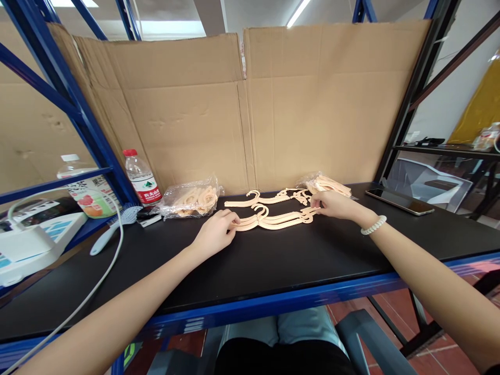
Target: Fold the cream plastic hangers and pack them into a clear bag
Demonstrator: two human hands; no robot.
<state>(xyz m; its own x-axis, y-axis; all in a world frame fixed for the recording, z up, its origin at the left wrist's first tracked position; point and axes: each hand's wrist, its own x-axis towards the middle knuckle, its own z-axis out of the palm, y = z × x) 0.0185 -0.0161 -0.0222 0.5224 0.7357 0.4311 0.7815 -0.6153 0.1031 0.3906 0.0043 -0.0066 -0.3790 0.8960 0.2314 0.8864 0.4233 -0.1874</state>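
Two or more peach-coloured plastic clothes hangers lie close together on the black tabletop, hooks pointing away from me. My left hand is closed on their left end, fingertips curled over it. At the other end, my right hand, with a beaded bracelet on its wrist, pinches near the clip-like parts. Just behind lie more hanger parts of the same colour, including a hook and small pieces. A clear plastic bag of peach-coloured pieces stands at the back left, and another bag sits behind my right hand.
At the left are a red-capped bottle, a hairbrush, a second bottle and a white charger with a cable. A phone lies at the right. A cardboard wall closes off the back.
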